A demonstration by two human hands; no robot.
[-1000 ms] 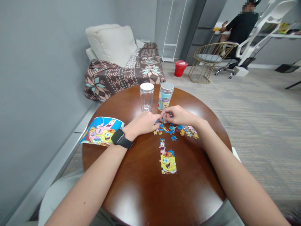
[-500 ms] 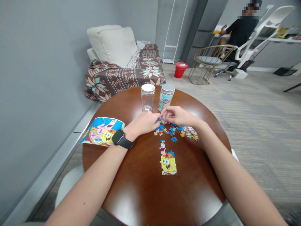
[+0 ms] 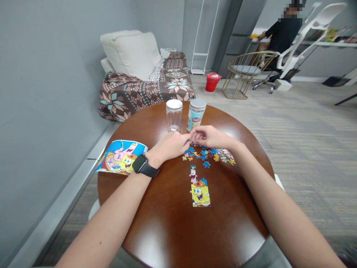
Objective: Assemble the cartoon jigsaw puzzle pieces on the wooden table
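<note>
My left hand (image 3: 174, 144), with a black watch on its wrist, has its fingers bent together over the far side of the loose puzzle pieces (image 3: 205, 153). Fingertip to fingertip with it is my right hand (image 3: 208, 136), its fingers curled in a pinch. Whatever lies between the fingertips is hidden or too small to make out. Nearer me, a partly joined puzzle (image 3: 200, 193) shows a yellow square cartoon character, with a narrow pink-figure strip joined at its upper left. The picture sheet (image 3: 121, 158) lies left of my left hand, its edge curling.
Behind my hands stand a clear jar (image 3: 174, 117) with a lid and a printed jar (image 3: 196, 115) with a silver lid, on the round brown table (image 3: 167, 223). Beyond are a covered sofa (image 3: 147, 85), a red bin (image 3: 212, 82), a gold-framed chair (image 3: 248, 70) and a seated person (image 3: 284, 33).
The view has shifted slightly. Both hands stay together over the pieces, with only small finger movement; the bit of puzzle seen between them before is now mostly covered. The joined puzzle is unchanged.
</note>
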